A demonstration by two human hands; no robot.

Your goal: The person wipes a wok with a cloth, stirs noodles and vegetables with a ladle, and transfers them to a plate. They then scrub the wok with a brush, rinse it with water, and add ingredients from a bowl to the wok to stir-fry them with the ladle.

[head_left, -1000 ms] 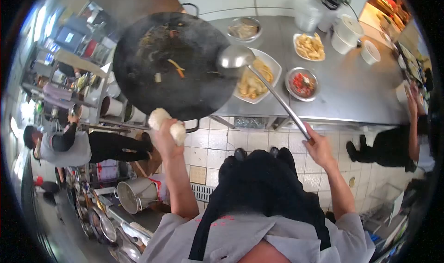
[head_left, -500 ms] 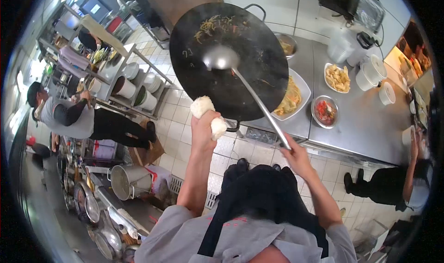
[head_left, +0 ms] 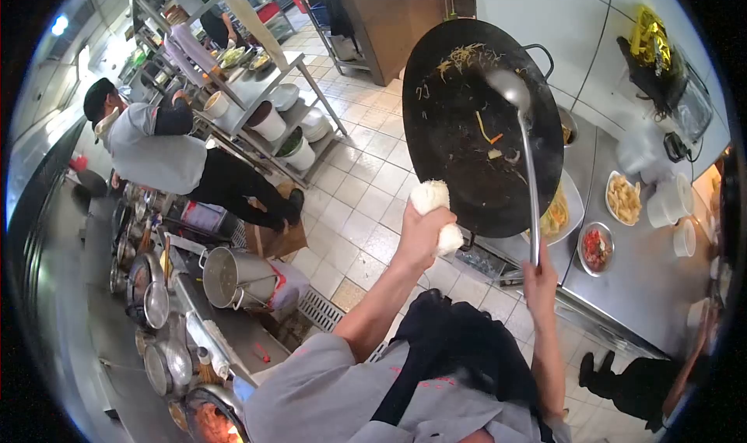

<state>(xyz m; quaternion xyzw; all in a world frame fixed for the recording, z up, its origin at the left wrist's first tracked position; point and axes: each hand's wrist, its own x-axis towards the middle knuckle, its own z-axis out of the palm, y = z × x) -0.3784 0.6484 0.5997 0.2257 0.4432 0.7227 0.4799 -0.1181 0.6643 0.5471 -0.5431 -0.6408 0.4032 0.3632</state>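
My left hand [head_left: 424, 237] is closed round a white cloth [head_left: 430, 197] at the near rim of a large black wok [head_left: 467, 170]. Shredded food and a few strips cling to the wok's inside, which is tilted. My right hand [head_left: 539, 278] grips the handle of a metal ladle [head_left: 532, 186], whose bowl lies over the upper right part of the wok. A white plate [head_left: 574, 206] of noodle-like food sits on the counter, partly hidden behind the wok.
On the steel counter [head_left: 634, 275] are a bowl of red pieces [head_left: 596, 248], a plate of pale food [head_left: 623, 198] and white tubs [head_left: 671, 199]. A co-worker [head_left: 156, 147] stands at left, another person [head_left: 646, 384] at lower right. A big pot [head_left: 233, 278] and a lit stove lie lower left.
The view has turned, so the wok and both hands appear farther right. The wok looks more steeply tilted and away from the counter. The ladle's bowl has moved to the wok's right side.
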